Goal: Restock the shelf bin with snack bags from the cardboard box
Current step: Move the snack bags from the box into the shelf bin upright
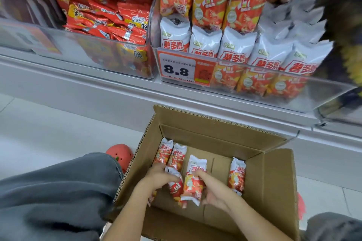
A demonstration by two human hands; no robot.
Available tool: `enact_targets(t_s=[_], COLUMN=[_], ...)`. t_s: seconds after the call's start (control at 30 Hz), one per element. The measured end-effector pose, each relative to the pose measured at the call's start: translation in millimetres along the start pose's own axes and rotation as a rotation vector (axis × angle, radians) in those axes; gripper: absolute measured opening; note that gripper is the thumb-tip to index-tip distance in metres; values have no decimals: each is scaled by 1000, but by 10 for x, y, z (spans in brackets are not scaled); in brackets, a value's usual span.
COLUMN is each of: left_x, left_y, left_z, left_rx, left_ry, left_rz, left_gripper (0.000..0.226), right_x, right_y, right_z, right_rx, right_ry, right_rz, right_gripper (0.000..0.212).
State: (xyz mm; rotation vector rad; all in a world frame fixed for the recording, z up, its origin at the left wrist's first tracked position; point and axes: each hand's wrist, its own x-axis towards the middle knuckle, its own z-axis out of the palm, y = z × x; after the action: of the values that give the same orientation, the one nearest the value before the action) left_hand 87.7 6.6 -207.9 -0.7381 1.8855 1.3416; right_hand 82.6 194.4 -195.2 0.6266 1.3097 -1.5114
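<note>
An open cardboard box [274,182] stands on the floor below the shelf, with several white-and-orange snack bags inside. My left hand [158,177] reaches into the box and closes around a bag [176,188] at the left. My right hand [213,191] grips another snack bag [193,180] in the box's middle. Two bags [170,154] lie upright at the box's far left, and one bag [237,176] lies alone at the right. The clear shelf bin [323,94] above holds rows of the same bags [235,53].
A price tag reading 8.8 [177,69] is clipped on the bin's front. A neighbouring bin [78,53] at the left holds red snack packets. My grey trouser leg [54,191] and a red shoe [119,152] are left of the box. Dark hair [342,15] hangs at the upper right.
</note>
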Motion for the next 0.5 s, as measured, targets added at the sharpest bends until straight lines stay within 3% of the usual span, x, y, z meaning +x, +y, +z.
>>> enact_targets(t_s=[0.1, 0.27, 0.33, 0.5], left_x=[-283, -871, -1126, -1675], left_y=[346, 951, 1198, 1685], left_z=[-57, 0, 49, 75], left_rx=[-234, -439, -434, -306], left_ry=[-114, -256, -264, -149], left_rz=[41, 195, 246, 448], left_gripper=[25, 43, 44, 83], right_x=[-414, -1279, -1601, -2108], right_y=[-230, -744, -906, -1111], right_z=[11, -17, -37, -48], right_rx=[41, -14, -33, -36], right_ry=[-129, -246, -231, -172], right_rz=[-70, -274, -357, -550], right_gripper=[35, 43, 43, 48])
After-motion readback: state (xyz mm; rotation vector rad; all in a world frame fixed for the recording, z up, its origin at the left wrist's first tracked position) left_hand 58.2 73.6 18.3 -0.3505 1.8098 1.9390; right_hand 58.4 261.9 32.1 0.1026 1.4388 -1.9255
